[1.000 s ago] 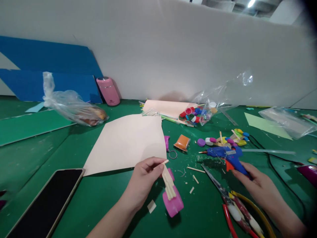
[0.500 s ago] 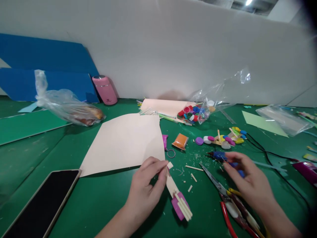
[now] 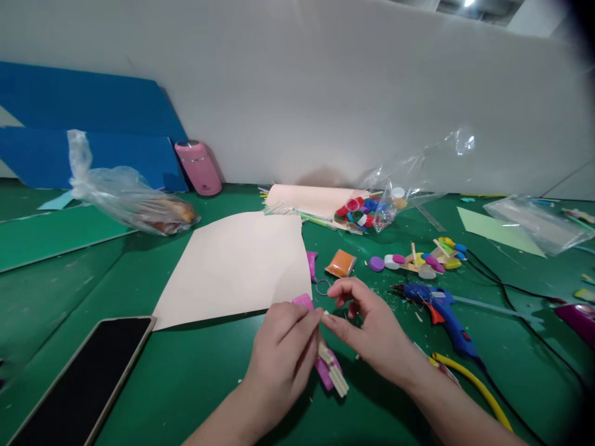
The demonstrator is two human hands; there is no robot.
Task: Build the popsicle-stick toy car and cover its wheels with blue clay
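Observation:
My left hand point(image 3: 286, 356) is closed in a pinch on a small pale piece point(image 3: 326, 314), mostly covered by the fingers. My right hand point(image 3: 369, 328) is beside it, its thumb tip at the piece and its other fingers curved and apart. Below the fingertips lies a flat wooden craft stick with a pink block point(image 3: 303, 301) at the far end. At the near end another pink block point(image 3: 324, 375) carries several short round sticks point(image 3: 338, 379). The stick's middle is hidden by my left hand. A blue glue gun point(image 3: 434, 297) rests to the right.
A large cream paper sheet point(image 3: 232, 266) and a phone point(image 3: 83, 378) lie left. Beyond my hands are an orange packet point(image 3: 341, 264), a metal ring point(image 3: 323, 287) and a colourful stick-and-cap model point(image 3: 418, 261). Yellow-handled pliers point(image 3: 478, 384) lie under my right forearm; black cables run right.
My right hand has left the glue gun and moved left to my left hand. The stick with pink blocks has shifted slightly left, and its far pink block now shows.

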